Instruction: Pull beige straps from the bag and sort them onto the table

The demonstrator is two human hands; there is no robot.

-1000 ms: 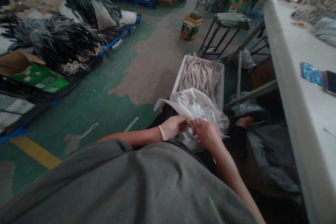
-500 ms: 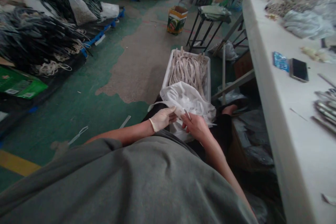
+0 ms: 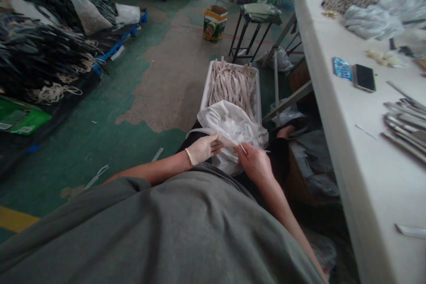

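A white plastic bag [image 3: 246, 131] lies open on my lap, with small whitish pieces inside that are too blurred to name. My left hand [image 3: 203, 148], in a pale glove, is closed on a thin whitish strip [image 3: 228, 142] at the bag's near edge. Bare and just to the right, my right hand [image 3: 254, 159] pinches the strip's other end, with a slim light piece showing at its fingertips. Beyond the bag stands a white crate [image 3: 205, 84] filled with beige straps [image 3: 231, 84].
On the right, a long white table [image 3: 336, 111] bears a phone [image 3: 364, 77], a blue packet [image 3: 342, 69] and metal pieces [image 3: 408, 128]. A stool [image 3: 254, 20] and a carton [image 3: 215, 22] stand ahead. Dark bundled cords [image 3: 36, 53] lie at left.
The view has shifted slightly, so the surroundings appear further left. My right hand has moved a little away from my left hand, widening the gap between them.
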